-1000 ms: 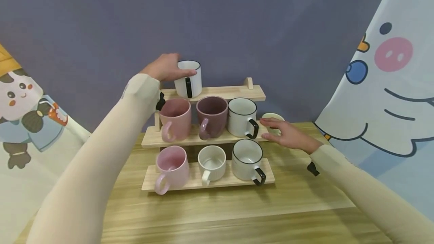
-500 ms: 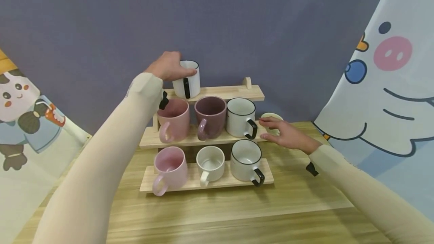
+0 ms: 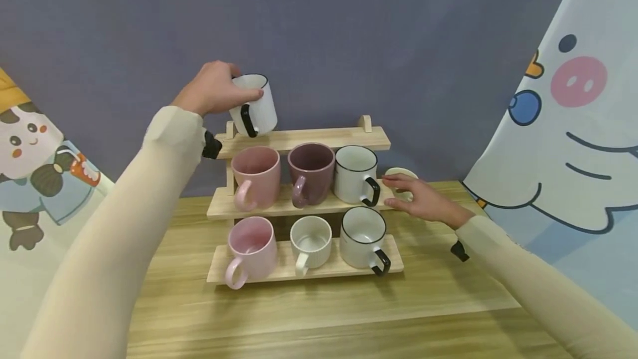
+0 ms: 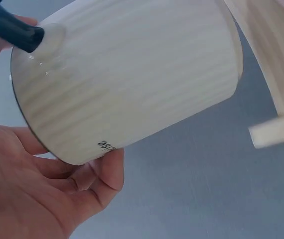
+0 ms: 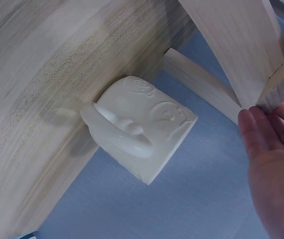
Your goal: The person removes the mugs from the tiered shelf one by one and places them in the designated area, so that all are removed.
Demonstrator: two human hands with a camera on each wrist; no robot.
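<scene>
My left hand (image 3: 214, 88) grips a white mug (image 3: 263, 111) with a black rim and black handle by its upper part. The mug tilts, raised above the left end of the top shelf (image 3: 319, 138). In the left wrist view, fingers curl against the rim of this white mug (image 4: 132, 74), and a gap separates its base from the wood. My right hand (image 3: 421, 199) pinches the right end of the middle shelf (image 3: 387, 188) of the wooden rack. Close to that hand, a pale cream mug (image 5: 137, 127) with a raised pattern stands behind the rack.
On the middle shelf are a pink mug (image 3: 263, 173), a plum mug (image 3: 319, 170) and a white black-handled mug (image 3: 355, 179). Below stand a light pink mug (image 3: 259, 254), a small cream cup (image 3: 314, 245) and another white black-handled mug (image 3: 360, 242). The wooden table (image 3: 319, 314) extends in front.
My left hand has lifted the white mug off the top shelf, moved it left and tilted it from upright. My right hand stays at the shelf end.
</scene>
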